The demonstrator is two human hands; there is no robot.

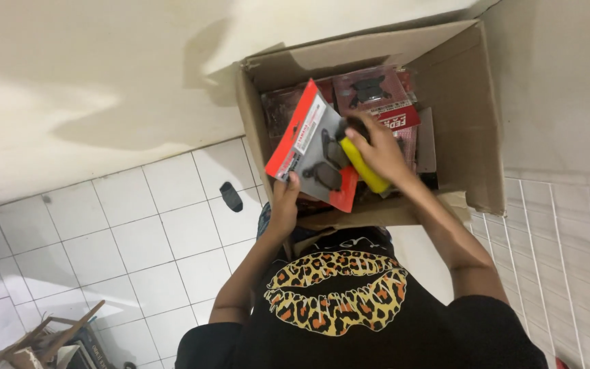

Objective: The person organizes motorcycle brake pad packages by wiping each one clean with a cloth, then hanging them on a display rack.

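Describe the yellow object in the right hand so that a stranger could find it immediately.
Start at the open cardboard box against the wall. Above its packets, the right hand presses a yellow marker-like stick onto a red-edged blister pack that the left hand supports. Nothing else there is plain yellow.

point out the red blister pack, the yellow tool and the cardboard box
red blister pack [311, 147], head view, on its clear front
yellow tool [365, 167], head view, on its barrel
cardboard box [469, 130], head view, on its right inner wall
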